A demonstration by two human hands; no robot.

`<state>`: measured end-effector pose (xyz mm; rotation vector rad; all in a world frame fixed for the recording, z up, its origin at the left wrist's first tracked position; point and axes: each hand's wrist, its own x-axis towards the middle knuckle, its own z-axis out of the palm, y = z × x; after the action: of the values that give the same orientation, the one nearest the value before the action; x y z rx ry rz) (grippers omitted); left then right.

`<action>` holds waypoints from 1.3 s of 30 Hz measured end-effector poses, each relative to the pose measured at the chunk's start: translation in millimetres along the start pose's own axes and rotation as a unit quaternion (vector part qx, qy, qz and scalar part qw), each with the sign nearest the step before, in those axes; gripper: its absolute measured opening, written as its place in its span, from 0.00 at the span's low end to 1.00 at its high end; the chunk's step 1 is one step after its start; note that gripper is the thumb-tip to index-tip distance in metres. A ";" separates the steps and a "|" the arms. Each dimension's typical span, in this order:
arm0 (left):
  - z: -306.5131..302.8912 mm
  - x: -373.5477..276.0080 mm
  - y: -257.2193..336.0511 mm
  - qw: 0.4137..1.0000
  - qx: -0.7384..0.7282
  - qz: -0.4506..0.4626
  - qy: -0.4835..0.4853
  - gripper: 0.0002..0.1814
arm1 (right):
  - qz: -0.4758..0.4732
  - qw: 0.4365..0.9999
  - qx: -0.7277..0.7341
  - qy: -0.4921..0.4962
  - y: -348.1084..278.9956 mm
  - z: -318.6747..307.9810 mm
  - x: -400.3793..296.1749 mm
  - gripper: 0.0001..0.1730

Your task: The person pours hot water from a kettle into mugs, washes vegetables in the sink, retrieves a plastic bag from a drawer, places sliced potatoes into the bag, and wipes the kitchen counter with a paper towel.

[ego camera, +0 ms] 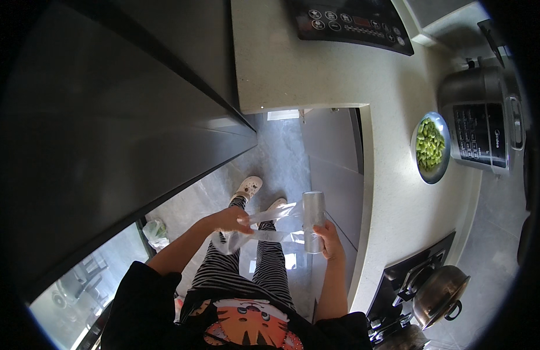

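Note:
My right hand grips the lower part of a roll of clear plastic bags, which stands nearly upright in the picture. Unrolled clear film stretches leftward from the roll to my left hand. The fingers of that hand pinch the film, and a loose crumpled end hangs below it. Both hands are held in front of my legs, above the floor and left of the counter edge.
On the pale counter stand a bowl of chopped green vegetables, a Midea cooker, and an induction hob. Metal pots sit on a gas stove. Dark cabinet panels rise at left. A plastic bag lies on the floor.

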<state>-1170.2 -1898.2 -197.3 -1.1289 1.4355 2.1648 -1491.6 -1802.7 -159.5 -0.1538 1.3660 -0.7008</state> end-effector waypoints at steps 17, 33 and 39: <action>-38.9 -18.0 -90.1 0.949 0.174 -0.006 0.262 0.22 | -0.074 0.968 -0.238 -0.018 -39.6 25.8 31.8 0.37; 6.4 -37.9 -59.9 0.947 0.067 0.003 0.314 0.21 | -0.008 0.943 0.148 0.296 -103.7 82.7 197.2 0.57; -4.0 -37.0 -58.1 0.948 0.050 0.030 0.312 0.16 | -0.338 0.836 0.180 0.393 -85.3 66.8 119.3 0.46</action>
<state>-1108.3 -1869.5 -207.2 -1.8592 1.8135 1.8139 -1456.5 -1953.9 -202.7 -0.0348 1.9398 -1.7459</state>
